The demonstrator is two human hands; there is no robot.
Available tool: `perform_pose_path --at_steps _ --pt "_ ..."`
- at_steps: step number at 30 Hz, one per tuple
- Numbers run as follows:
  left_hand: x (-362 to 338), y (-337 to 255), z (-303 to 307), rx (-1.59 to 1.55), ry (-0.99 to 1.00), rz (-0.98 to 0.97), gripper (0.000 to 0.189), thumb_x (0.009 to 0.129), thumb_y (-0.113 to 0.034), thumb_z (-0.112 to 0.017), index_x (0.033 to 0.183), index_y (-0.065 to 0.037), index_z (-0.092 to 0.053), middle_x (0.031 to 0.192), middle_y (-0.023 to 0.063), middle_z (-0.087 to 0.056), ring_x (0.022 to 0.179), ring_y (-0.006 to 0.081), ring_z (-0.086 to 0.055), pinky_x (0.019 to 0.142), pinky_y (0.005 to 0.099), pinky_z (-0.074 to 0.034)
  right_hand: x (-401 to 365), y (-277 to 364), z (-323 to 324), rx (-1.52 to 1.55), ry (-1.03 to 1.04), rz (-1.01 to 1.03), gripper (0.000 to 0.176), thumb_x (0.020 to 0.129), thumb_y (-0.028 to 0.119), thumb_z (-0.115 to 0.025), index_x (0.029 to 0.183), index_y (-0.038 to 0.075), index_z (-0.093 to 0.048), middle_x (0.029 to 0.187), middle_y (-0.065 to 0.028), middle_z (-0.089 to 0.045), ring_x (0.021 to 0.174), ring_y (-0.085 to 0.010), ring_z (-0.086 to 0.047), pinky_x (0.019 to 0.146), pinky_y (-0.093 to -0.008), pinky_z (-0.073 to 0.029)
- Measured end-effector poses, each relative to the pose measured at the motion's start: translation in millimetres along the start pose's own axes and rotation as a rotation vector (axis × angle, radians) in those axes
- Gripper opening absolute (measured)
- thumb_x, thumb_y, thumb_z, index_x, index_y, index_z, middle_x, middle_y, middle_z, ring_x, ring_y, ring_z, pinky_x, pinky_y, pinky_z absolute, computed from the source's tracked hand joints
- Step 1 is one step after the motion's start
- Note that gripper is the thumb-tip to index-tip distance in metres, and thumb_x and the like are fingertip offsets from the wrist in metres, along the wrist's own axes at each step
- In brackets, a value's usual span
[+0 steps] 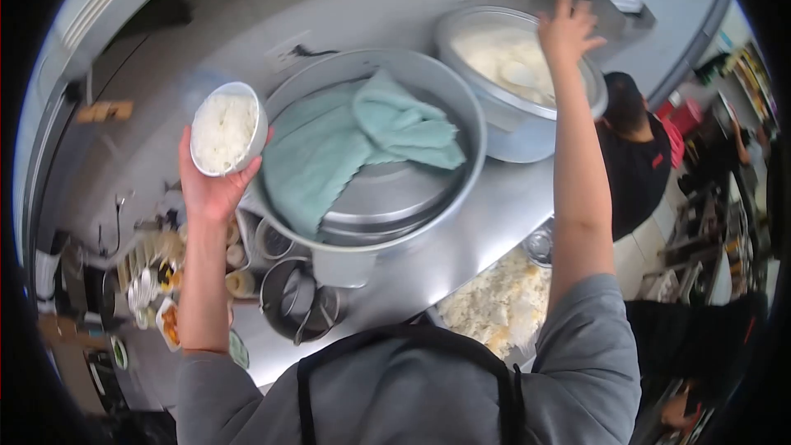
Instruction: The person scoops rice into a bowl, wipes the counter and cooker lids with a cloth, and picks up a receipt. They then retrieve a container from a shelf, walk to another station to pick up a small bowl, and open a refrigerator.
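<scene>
My left hand point(216, 189) holds up a white bowl point(260, 133) heaped with cooked rice point(221, 133), fingers wrapped around its side and base. Stretched out at the upper right, my right hand point(570, 29) has its fingers spread and holds nothing. It is above the far rim of a rice cooker pot point(461, 21) filled with white rice point(486, 48); a pale rounded scoop point(519, 74) rests in that rice. Between my arms stands a large metal pot point(474, 115), with a teal cloth point(329, 144) draped over the round metal lid point(387, 198) inside it.
A dark pan point(276, 313) with utensils sits at the lower left of the steel counter point(395, 288). Rice in a tray point(494, 301) lies near my right elbow. Small food containers point(169, 321) crowd the left. A person in black point(638, 156) is close on the right.
</scene>
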State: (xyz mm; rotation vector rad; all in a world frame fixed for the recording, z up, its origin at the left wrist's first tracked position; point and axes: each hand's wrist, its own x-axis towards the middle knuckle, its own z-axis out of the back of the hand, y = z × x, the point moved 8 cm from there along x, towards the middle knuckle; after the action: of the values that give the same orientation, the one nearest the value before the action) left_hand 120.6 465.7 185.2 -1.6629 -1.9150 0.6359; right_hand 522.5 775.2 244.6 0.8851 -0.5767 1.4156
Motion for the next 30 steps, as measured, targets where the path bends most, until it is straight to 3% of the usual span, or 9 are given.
perform_pose_path --at_steps 3,5,7,11,13,20,25,26,30 --pt "-55.5 -26.1 34.5 -0.045 -0.097 -0.084 0.058 0.089 -0.049 -0.032 0.134 -0.012 -0.031 0.134 0.0172 -0.034 0.121 0.0458 -0.033 0.080 0.0570 -0.048 -104.9 163.3 -34.9 0.843 0.935 0.433 0.070 0.072 0.049 -0.064 0.125 0.007 -0.046 0.129 -0.0170 -0.044 0.120 -0.0314 -0.041 0.097 -0.0387 -0.035" --pt "-86.0 -38.3 51.6 -0.075 -0.145 -0.139 0.059 0.088 -0.049 -0.036 0.134 -0.014 -0.031 0.135 0.0167 -0.033 0.123 0.0458 -0.030 0.079 0.0587 -0.047 -185.0 229.0 -14.1 0.756 1.008 0.822 0.073 0.070 0.051 -0.064 0.129 0.013 -0.043 0.131 -0.0169 -0.041 0.122 -0.0322 -0.038 0.100 -0.0405 -0.031" --pt "-113.9 -48.5 63.7 -0.098 -0.217 -0.181 0.058 0.088 -0.050 -0.036 0.134 -0.014 -0.031 0.135 0.0168 -0.033 0.123 0.0457 -0.030 0.079 0.0591 -0.047 -215.5 248.2 -15.0 0.529 1.075 0.817 0.061 0.073 0.038 -0.065 0.127 0.017 -0.046 0.122 -0.0176 -0.049 0.114 -0.0338 -0.045 0.096 -0.0405 -0.036" --pt "-162.0 -69.8 97.1 -0.096 -0.318 -0.289 0.059 0.088 -0.050 -0.037 0.134 -0.015 -0.031 0.136 0.0177 -0.031 0.123 0.0454 -0.028 0.078 0.0609 -0.047 -205.0 257.1 -38.8 0.760 0.999 0.678 0.052 0.072 0.021 -0.064 0.122 0.016 -0.050 0.108 -0.0183 -0.057 0.102 -0.0349 -0.053 0.089 -0.0404 -0.041" --pt "-173.0 -74.7 100.7 -0.098 -0.299 -0.297 0.059 0.087 -0.050 -0.037 0.134 -0.015 -0.031 0.136 0.0177 -0.031 0.123 0.0454 -0.028 0.078 0.0611 -0.047 -198.8 264.0 -11.0 0.886 0.784 0.749 0.046 0.070 0.009 -0.059 0.116 0.012 -0.053 0.089 -0.0195 -0.062 0.085 -0.0352 -0.059 0.076 -0.0411 -0.046" --pt "-170.1 -81.3 89.3 -0.047 -0.253 -0.346 0.058 0.088 -0.045 -0.042 0.135 -0.012 -0.029 0.136 0.0173 -0.031 0.125 0.0420 -0.028 0.077 0.0577 -0.049 -114.8 253.9 64.1 0.684 0.584 0.837 0.048 0.065 0.005 -0.059 0.113 0.012 -0.057 0.101 -0.0164 -0.061 0.091 -0.0338 -0.057 0.082 -0.0415 -0.045" --pt "-177.5 -83.9 91.3 -0.082 -0.407 -0.419 0.060 0.087 -0.047 -0.042 0.135 -0.015 -0.027 0.137 0.0171 -0.028 0.124 0.0446 -0.027 0.075 0.0623 -0.048 17.3 138.3 -7.1 0.471 0.430 0.543 0.047 0.066 0.006 -0.058 0.112 0.013 -0.058 0.107 -0.0149 -0.060 0.098 -0.0321 -0.056 0.085 -0.0372 -0.044" --pt "-181.9 -85.4 95.4 -0.055 -0.461 -0.451 0.059 0.087 -0.046 -0.042 0.135 -0.015 -0.027 0.137 0.0171 -0.028 0.124 0.0448 -0.027 0.075 0.0622 -0.048 39.8 106.2 -29.1 0.431 0.376 0.476 0.043 0.068 0.014 -0.060 0.111 0.018 -0.059 0.092 -0.0180 -0.063 0.089 -0.0337 -0.060 0.080 -0.0407 -0.047" --pt "-188.8 -90.9 100.8 0.097 -0.344 -0.457 0.054 0.090 -0.042 -0.040 0.135 -0.015 -0.030 0.138 0.0155 -0.029 0.126 0.0395 -0.028 0.079 0.0553 -0.049 85.1 -17.7 -131.5 0.243 0.450 0.268 0.044 0.067 0.019 -0.059 0.112 0.021 -0.059 0.103 -0.0164 -0.061 0.097 -0.0343 -0.057 0.084 -0.0399 -0.044"
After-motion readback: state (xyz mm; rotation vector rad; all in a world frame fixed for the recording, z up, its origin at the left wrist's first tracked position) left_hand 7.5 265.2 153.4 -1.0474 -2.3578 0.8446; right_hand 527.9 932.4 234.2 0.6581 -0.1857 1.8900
